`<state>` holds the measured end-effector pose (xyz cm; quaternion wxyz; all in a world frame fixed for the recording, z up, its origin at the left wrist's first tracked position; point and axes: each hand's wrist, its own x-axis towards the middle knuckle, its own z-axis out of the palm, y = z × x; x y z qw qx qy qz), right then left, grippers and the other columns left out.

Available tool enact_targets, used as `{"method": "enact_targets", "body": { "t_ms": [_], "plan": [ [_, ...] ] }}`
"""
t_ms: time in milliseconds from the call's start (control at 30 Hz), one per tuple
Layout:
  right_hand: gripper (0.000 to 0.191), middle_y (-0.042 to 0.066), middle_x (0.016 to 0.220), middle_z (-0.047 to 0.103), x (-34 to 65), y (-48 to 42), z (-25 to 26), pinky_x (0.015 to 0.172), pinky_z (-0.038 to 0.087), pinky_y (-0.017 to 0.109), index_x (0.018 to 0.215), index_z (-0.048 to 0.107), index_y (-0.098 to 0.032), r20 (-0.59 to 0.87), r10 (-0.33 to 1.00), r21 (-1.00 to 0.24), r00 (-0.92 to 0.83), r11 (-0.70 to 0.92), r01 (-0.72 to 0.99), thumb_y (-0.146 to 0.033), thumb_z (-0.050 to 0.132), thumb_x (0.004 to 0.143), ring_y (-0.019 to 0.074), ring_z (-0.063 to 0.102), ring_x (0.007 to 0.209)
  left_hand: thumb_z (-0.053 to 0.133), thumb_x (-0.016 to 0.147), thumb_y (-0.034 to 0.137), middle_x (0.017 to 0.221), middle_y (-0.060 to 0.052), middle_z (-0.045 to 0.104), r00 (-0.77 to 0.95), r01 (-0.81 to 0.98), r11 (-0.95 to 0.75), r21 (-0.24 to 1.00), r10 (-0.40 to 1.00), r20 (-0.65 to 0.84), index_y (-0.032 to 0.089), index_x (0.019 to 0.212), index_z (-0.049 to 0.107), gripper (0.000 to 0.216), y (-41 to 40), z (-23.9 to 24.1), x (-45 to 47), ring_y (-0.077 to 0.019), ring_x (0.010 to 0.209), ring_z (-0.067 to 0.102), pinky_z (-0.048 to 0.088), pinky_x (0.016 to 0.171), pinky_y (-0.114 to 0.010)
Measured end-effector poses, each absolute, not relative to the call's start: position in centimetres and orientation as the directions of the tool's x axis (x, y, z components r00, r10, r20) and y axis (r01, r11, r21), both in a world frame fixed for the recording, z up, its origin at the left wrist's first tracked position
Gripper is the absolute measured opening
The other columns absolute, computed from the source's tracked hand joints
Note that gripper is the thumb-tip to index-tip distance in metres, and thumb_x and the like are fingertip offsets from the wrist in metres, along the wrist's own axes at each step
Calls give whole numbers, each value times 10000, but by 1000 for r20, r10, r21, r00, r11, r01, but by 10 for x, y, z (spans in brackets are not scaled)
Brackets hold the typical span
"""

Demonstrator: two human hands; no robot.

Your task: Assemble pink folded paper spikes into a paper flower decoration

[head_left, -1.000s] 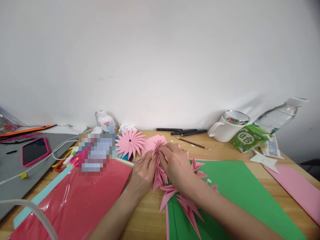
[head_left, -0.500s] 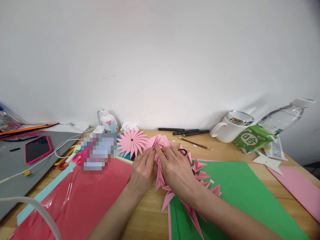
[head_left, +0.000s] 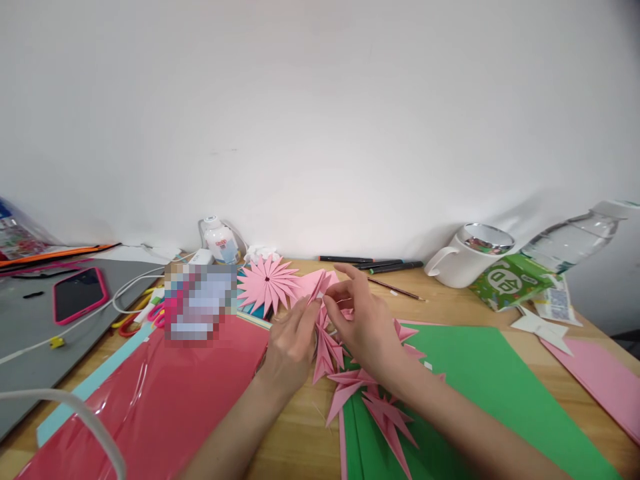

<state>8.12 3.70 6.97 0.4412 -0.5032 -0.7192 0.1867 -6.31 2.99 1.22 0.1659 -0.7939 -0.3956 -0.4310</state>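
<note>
Right hand has raised a finger since the last frame, thumb curled toward the fingers, grip unclear to me | left hand pinches folded pink paper near the table's far edge | I judge it light, crisp, crushable; I'd pinch its creases.

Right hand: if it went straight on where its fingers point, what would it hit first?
Probably the folded pink paper in the left hand, just ahead of the right hand; depth is unclear.

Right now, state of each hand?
Left hand: closed, holding folded pink paper.
Right hand: loosely curled beside that paper; whether it grips any cannot be told.
</note>
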Motion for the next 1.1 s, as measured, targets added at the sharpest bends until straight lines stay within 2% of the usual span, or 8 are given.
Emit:
{"method": "enact_targets", "body": {
  "t_ms": [67,133,333,533,667,800,967,1100],
  "plan": [
    [416,54,806,657,83,40,73,643,516,304,1167,400,-143,292,952,-865,-96,306,397,-219,534,780,170,634,711,451,825,62,1089,-172,642,326,770,-635,61,475,817,103,1221,458,399,30,10,-63,-234,1069,587,510,861,-344],
    [394,48,775,652,85,42,75,647,519,307,1127,431,-138,159,977,-942,-140,193,276,-236,547,764,168,632,706,446,825,56,1095,-185,637,342,764,-644,43,460,820,92,1236,440,413,30,10,-64,-242,1092,572,509,867,-348],
    [339,7,682,613,89,49,74,566,497,286,1040,475,-141,1,980,-989,-198,31,148,-240,536,721,158,614,622,370,846,60,1087,-242,623,456,724,-685,-79,390,800,43,1194,458,360,31,16,-64,-273,1143,530,500,884,-380],
    [322,-35,604,564,86,54,63,522,463,257,978,487,-145,2,997,-976,-80,19,216,-163,484,657,139,577,554,343,849,58,974,-248,655,536,720,-649,-245,297,790,26,1063,532,287,32,24,-58,-277,1084,573,526,840,-366],
    [369,-55,563,517,83,55,58,524,451,243,1032,501,-131,54,999,-960,-4,53,276,-147,458,666,121,544,526,351,845,57,1006,-244,650,525,729,-657,-193,354,774,28,1094,517,301,31,19,-58,-270,1034,603,525,835,-370],
    [449,-51,592,526,83,54,58,544,456,247,1127,469,-127,70,997,-959,-21,73,274,-140,440,680,122,559,548,366,840,55,1073,-237,630,491,741,-663,-107,428,759,36,1150,488,334,32,13,-61,-268,1059,590,503,869,-374],
    [453,-64,576,520,85,56,57,560,467,249,1110,467,-137,80,994,-969,-77,96,230,-151,487,657,124,566,561,384,834,54,1066,-237,636,501,737,-661,-144,390,773,35,1136,499,323,33,12,-62,-264,1068,586,498,873,-357],
    [444,-82,535,485,86,57,55,488,445,226,1082,472,-139,4,997,-975,-79,21,220,-150,496,639,110,527,497,389,837,67,1109,-245,614,527,733,-665,-142,423,738,35,1167,478,343,30,9,-61,-277,1102,561,487,889,-380]
  ]
}}
